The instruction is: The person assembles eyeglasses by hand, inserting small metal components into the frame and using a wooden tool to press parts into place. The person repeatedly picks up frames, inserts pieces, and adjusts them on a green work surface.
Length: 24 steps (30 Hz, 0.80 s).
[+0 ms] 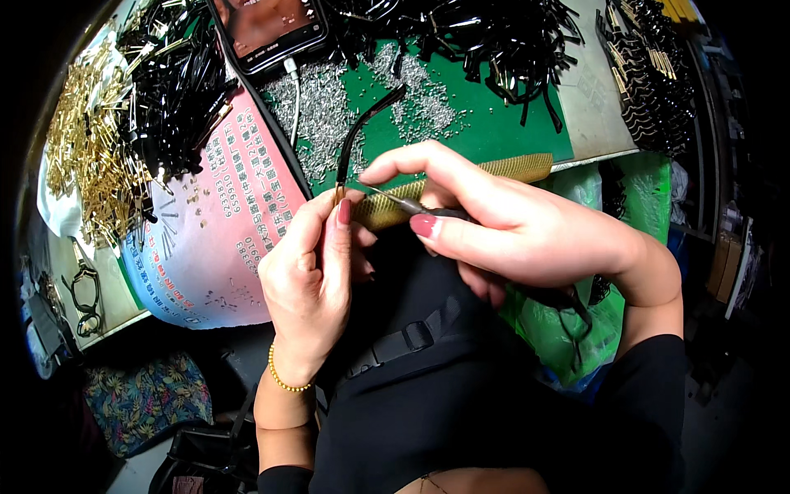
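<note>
My left hand [311,263] pinches the lower end of a black eyeglass temple [352,136] between thumb and fingers. The temple stands nearly upright, its curved tip pointing away to the upper right, with a gold-coloured part showing at the pinched end. My right hand [510,218] is closed round a thin screwdriver [407,205] with a dark handle. Its slim metal shaft points left, the tip close to the pinched end of the temple; whether they touch I cannot tell. Below both hands runs a gold, ribbed-looking padded edge [502,169] of the table.
Small silvery pieces [321,107] lie heaped on a green mat [481,123]. Black temples [502,49] pile up behind, gold parts [90,140] at far left. A phone [276,37] with a white cable [297,107] stands behind a printed sheet [206,239]. Green bags [646,198] hang right.
</note>
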Tool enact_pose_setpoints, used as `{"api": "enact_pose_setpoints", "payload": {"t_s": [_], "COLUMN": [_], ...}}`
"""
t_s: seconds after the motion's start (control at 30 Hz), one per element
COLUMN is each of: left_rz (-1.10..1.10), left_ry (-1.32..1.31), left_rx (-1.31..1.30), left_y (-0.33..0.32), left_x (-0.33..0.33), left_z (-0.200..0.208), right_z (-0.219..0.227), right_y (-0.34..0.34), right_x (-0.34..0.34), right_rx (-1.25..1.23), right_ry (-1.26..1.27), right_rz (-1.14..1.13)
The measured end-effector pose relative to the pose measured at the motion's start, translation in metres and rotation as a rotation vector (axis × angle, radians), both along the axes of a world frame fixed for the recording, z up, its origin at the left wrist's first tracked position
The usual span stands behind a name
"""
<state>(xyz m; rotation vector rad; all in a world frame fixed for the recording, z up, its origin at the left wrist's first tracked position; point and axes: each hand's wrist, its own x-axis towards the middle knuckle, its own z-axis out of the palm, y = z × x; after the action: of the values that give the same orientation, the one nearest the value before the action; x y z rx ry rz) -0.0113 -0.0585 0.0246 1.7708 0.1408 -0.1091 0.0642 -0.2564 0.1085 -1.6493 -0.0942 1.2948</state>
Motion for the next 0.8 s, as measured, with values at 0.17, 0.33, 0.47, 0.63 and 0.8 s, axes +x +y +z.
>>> {"api": "enact_pose_setpoints", "payload": {"t_s": [0.17, 0.33, 0.47, 0.63, 0.8], "left_rz": [0.031, 0.009, -0.041, 0.004, 0.418], "left_ry": [-0.114, -0.648, -0.763, -0.696, -0.247], "left_rx": [0.089, 0.593, 0.608, 0.546, -0.081], "left_y": [-0.004, -0.005, 0.001, 0.016, 0.057], "left_x": [-0.002, 0.001, 0.002, -0.001, -0.015], "left_z": [-0.007, -0.027, -0.036, -0.02, -0.001], "right_z": [-0.006, -0.004, -0.006, -0.016, -0.027], "right_y": [0.007, 0.004, 0.001, 0.017, 0.08], "right_x": [0.0, 0.003, -0.001, -0.02, 0.031], "right_rx": [0.04, 0.043, 0.12, -0.182, -0.132], "right_ry": [0.059, 0.105, 0.245, -0.955, -1.514], "right_rz": [-0.067, -0.064, -0.156, 0.323, 0.429]}}
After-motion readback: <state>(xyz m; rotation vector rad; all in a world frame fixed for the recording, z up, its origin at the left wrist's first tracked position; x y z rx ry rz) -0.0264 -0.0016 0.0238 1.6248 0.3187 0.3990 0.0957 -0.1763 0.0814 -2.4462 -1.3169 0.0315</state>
